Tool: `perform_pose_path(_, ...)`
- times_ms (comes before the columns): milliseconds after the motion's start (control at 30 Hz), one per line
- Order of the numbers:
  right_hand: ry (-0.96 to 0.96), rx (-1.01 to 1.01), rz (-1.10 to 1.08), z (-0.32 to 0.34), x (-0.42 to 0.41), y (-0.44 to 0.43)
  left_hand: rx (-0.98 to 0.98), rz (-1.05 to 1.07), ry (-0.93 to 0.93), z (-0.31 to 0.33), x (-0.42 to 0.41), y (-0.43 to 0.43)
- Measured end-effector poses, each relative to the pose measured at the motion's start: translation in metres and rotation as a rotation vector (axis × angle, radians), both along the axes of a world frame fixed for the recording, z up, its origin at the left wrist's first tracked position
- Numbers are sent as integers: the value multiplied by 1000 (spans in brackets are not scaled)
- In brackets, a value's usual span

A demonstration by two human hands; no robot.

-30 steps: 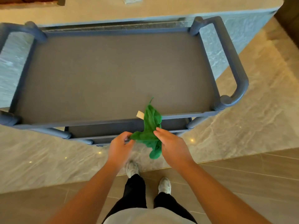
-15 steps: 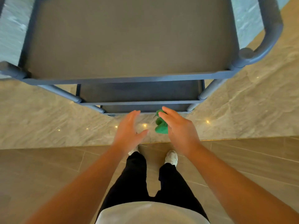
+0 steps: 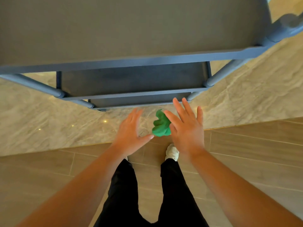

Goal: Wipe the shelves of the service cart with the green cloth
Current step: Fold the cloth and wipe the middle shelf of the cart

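Note:
The grey-blue service cart point(image 3: 131, 63) fills the top of the head view. Its wide top shelf lies above a darker middle shelf point(image 3: 131, 79), and a sliver of the bottom shelf point(image 3: 139, 101) shows below that. The green cloth point(image 3: 161, 124) is a bunched wad between my hands, in front of the bottom shelf and over the floor. My right hand point(image 3: 186, 126) has its fingers straight and spread, with the thumb and forefinger side against the cloth. My left hand point(image 3: 131, 130) is spread too and a little apart from the cloth. Neither hand curls round it.
The cart's rounded handle point(image 3: 285, 28) sticks out at the upper right, and its posts point(image 3: 221, 74) slant down at the corners. Pale marble floor point(image 3: 49, 125) meets brown plank tiles point(image 3: 254, 153) under me. My legs and a white shoe point(image 3: 172, 153) are below my hands.
My view has tipped down and closer to the cart's lower shelves. Both hands have let go of the cloth and spread their fingers. The cloth is now a wad beside my right hand.

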State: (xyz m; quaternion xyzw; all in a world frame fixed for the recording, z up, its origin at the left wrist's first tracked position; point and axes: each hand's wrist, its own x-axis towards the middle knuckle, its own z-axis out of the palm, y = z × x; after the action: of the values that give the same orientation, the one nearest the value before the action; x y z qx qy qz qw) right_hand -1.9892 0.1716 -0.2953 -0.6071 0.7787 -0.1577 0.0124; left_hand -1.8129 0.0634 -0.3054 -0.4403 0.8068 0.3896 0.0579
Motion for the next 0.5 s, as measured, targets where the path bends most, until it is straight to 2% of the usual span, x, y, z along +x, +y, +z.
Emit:
perform_pose_path(233, -330, -287, -180, -42, 29, -53, -40, -41, -1, -68, 13, -43)
perform_pose_path(500, -475, -266, -214, -81, 38, -118, -45, 92, 278, -142, -12, -88)
